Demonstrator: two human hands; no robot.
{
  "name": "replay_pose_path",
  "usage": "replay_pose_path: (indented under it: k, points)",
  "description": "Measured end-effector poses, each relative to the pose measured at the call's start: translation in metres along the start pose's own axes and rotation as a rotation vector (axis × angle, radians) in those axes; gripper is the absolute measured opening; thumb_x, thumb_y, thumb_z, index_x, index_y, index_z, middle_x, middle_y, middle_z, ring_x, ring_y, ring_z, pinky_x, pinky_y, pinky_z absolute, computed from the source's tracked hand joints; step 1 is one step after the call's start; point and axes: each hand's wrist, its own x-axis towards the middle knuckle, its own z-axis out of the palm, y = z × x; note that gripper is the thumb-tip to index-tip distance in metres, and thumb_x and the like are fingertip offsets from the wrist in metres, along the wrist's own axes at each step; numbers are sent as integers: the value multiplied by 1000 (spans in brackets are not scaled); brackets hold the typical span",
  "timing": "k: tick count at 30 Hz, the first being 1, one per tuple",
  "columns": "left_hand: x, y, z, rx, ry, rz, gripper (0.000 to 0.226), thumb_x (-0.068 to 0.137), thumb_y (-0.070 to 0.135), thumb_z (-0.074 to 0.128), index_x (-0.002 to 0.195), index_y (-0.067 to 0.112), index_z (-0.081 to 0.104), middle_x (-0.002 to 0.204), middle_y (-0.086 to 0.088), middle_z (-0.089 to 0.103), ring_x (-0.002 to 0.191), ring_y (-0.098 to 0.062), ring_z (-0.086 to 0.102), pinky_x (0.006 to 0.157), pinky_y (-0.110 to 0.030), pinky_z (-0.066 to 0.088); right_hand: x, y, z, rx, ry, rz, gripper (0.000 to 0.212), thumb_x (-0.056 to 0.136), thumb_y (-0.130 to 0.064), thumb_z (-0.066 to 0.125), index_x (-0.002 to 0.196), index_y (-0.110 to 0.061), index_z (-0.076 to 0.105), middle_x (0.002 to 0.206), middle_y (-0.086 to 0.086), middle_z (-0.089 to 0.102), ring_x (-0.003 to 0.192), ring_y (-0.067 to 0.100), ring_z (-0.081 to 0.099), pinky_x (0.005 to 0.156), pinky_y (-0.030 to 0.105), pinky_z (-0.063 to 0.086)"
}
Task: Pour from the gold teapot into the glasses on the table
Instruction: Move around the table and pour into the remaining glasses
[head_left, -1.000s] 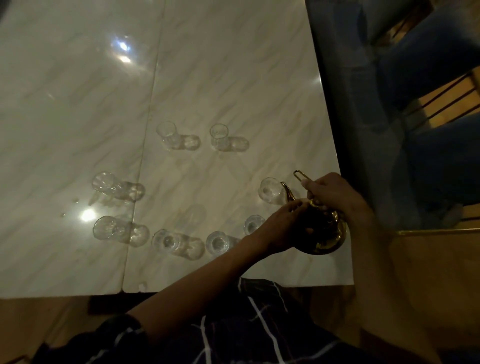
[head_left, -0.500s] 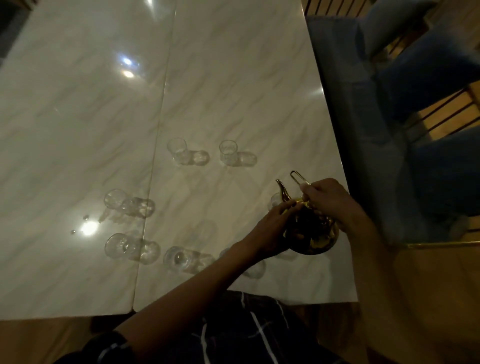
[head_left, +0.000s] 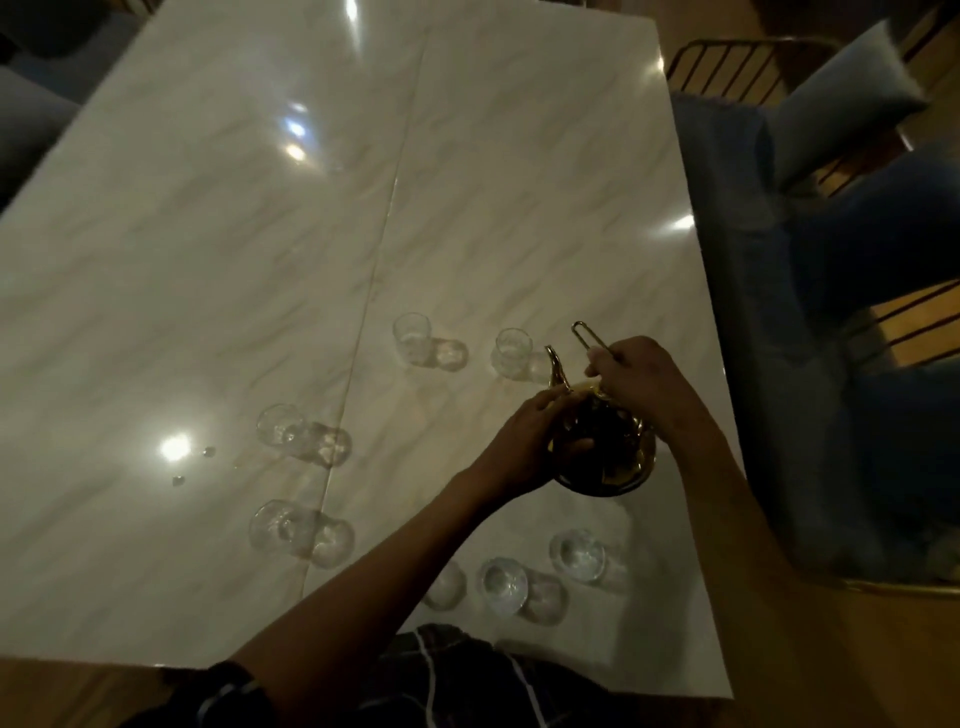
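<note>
The gold teapot (head_left: 605, 447) hangs above the marble table (head_left: 260, 234), right of centre. My right hand (head_left: 636, 379) grips its thin wire handle. My left hand (head_left: 524, 441) holds the pot's left side by the lid, fingers curved against it. Its spout points up and away toward a clear glass (head_left: 513, 349). Another glass (head_left: 413, 335) stands left of that one. Two glasses (head_left: 283, 428) (head_left: 280, 527) stand at the left, and three more (head_left: 577, 553) (head_left: 504, 584) (head_left: 444, 587) near the front edge, one partly behind my left forearm.
Blue upholstered chairs (head_left: 857, 270) with gold metal frames stand along the table's right edge. A few small droplets or beads (head_left: 208, 452) lie at the left, beside a lamp reflection. A dark chair (head_left: 31, 104) sits at the far left corner.
The teapot has risen off the table and moved away from me, toward the two far glasses. Both hands went with it. The camera has tilted up, showing more of the table.
</note>
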Motion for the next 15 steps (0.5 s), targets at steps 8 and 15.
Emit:
replay_pose_path:
  k: [8,15]
  points:
    - [26,-44,-12,-57,-50,-101,58,92,41,62,144,24,42,133,0,53,116,-15,54,89,-40,53,48,-19,18,-18,8,36,36,98,-30,48,87,-6,74,79,12,69,78,26,68,74,42,59]
    - [34,-65,-8,-106,-75,-168,55,93,40,60,143,27,42,126,-1,56,106,-13,58,84,-40,55,76,-24,30,-89,-29,75,35,95,-30,51,88,-7,76,79,13,70,78,28,69,77,43,58]
